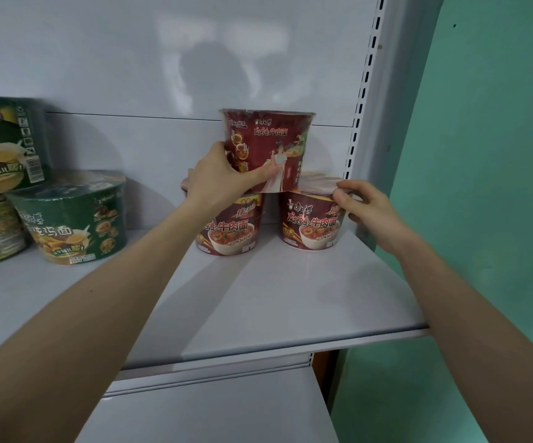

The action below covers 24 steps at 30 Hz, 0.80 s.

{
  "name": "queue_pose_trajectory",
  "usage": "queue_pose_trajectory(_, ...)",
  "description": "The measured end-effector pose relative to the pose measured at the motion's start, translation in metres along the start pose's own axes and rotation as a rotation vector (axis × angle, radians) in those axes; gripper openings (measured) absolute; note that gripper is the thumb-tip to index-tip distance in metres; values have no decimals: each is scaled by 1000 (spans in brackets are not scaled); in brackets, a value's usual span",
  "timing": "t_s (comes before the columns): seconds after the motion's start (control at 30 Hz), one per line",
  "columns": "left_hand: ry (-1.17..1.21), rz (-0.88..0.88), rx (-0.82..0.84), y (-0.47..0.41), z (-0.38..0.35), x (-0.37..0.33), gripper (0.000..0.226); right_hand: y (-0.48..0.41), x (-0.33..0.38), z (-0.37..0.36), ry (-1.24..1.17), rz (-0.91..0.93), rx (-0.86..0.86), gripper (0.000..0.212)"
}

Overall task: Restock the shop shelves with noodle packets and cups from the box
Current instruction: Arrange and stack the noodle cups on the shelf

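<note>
**A:** What has the left grip (217, 180) got?

**B:** It is clasped on the lower side of the top cup (268, 148). The thumb lies across the front and the fingers are out of sight behind. The cup stands upright over the lids of two red cups, bridging the gap between them, near the back right corner of the shelf (258, 298).

**A:** And the right grip (367, 212)?

**B:** Its thumb and forefinger pinch the rim of the right cup (310, 222). I'd judge it is steadying that cup so it can't slide toward the shelf's right edge while the top one settles.

**A:** Why stack them that way?

**B:** Probably to save shelf room, and sitting on both lids shares the weight. The left cup (233, 228) stands just beside the right one, with a narrow gap between them.

**A:** What can't you make out?

**B:** The left grip hides much of the left cup's lid. So I can't tell whether the top cup rests fully on the lids or is partly carried by the grip. The green cups (76, 219) toward the shelf's left edge are stacked too, but the frame cuts some of them off. The box is out of view, so I can't say how much stock is left.
</note>
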<state>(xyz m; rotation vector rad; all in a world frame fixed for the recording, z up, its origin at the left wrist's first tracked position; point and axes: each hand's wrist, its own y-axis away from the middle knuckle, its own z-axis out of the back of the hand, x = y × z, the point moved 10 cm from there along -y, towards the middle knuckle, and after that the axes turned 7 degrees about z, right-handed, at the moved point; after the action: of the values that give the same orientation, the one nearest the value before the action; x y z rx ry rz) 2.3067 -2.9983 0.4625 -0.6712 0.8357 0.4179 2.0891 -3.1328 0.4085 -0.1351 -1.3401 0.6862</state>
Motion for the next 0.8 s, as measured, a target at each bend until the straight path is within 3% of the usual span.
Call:
queue_pose_trajectory(0.1, -1, 1, -26, 0, 1, 2, 107, -7, -12, 1, -122, -99, -25, 20)
queue_pose_trajectory(0.27, 5, 3, -22, -1, 2, 3, 101, -15, -8, -6, -110, -136, -62, 13)
queue_pose_trajectory(0.47, 3, 0, -6, -1, 0, 2, 100, -10, -18, -7, -218, -218, -79, 40)
queue_pose_trajectory(0.6, 10, -2, 5, -1, -1, 1, 100, -5, -24, -15, -308, -241, -51, 18)
queue_pose_trajectory(0.8, 33, -8, 42, -3, -5, -1, 88, -1, -32, -19, -407, -285, -6, 19)
